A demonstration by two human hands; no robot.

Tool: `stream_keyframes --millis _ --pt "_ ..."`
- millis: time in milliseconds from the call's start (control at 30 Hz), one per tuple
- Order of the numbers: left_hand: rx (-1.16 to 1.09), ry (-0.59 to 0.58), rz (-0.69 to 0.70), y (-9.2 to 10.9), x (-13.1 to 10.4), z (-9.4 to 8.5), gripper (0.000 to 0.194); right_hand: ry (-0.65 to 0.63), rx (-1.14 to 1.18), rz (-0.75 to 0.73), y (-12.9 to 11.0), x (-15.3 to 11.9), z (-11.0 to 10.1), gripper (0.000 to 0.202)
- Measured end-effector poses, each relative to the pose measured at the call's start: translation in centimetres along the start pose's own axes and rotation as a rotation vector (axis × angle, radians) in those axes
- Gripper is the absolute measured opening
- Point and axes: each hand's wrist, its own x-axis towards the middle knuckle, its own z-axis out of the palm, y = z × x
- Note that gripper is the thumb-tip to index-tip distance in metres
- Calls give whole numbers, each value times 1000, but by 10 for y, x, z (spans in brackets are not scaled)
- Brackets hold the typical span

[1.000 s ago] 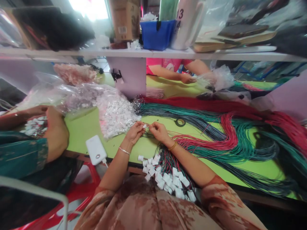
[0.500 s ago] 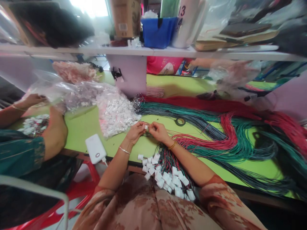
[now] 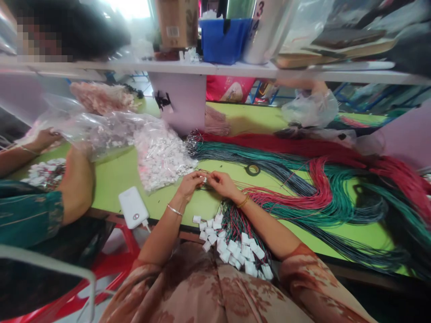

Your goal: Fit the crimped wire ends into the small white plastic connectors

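In the middle of the head view, my left hand (image 3: 190, 185) pinches a small white connector (image 3: 204, 180). My right hand (image 3: 222, 184) meets it there, fingers closed on thin wire at the connector; the exact grip is partly hidden. Below my hands, wired white connectors (image 3: 235, 251) hang in a bunch over the table edge by my lap. Red, green and dark wires (image 3: 299, 197) run across the table to the right of my right hand. Left of my left hand lies a clear plastic bag (image 3: 164, 157) full of white connectors.
A roll of black tape (image 3: 252, 169) lies beyond my right hand. A white power bank (image 3: 134, 208) with a cable sits at the front edge. At left, a co-worker's arm (image 3: 77, 184) rests by another connector pile (image 3: 45, 174). A shelf (image 3: 215, 68) with a blue bin (image 3: 225, 42) spans above.
My hands stay together at the connector, with only slight finger movement. Across the table, a person's arm and a clear bag have shifted. The view has tilted slightly.
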Motion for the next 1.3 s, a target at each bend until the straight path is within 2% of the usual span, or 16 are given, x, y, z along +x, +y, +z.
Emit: stream_keyframes --millis 100,167,233,333,467,567,667,800,933,1067,1167,1300 --pt "70 -27 -35 4 1 -8 8 11 -117 21 3 7 -21 22" --pt "128 -70 -67 6 0 -12 8 -79 -283 58 6 8 -29 17" --pt "184 -108 -88 7 -1 -13 9 -184 -476 83 7 5 -29 13" --pt "226 -130 -95 7 -3 -10 9 -207 -685 113 7 -1 -22 16" --pt "241 -98 -89 7 -3 -7 10 -195 -747 117 3 -5 -19 22" --pt "241 -88 -92 9 -4 -7 10 -196 -766 53 0 -2 -20 25" --pt "239 -102 -104 10 -4 -8 10 -259 -765 1 -2 5 -16 22" --pt "215 -102 -118 9 -3 -10 8 -297 -758 35 -2 10 -10 21" --pt "105 -85 -114 7 -3 -8 9 -170 -688 -21 1 5 -16 21" --pt "-67 -73 -50 2 -2 -3 17 -47 -406 -72 4 -3 -20 17" --pt "-144 -56 -50 -3 1 0 20 -5 -153 -57 7 -7 -17 15" --pt "-213 -58 -78 -8 3 0 26 20 -30 -38 8 -9 -11 14"
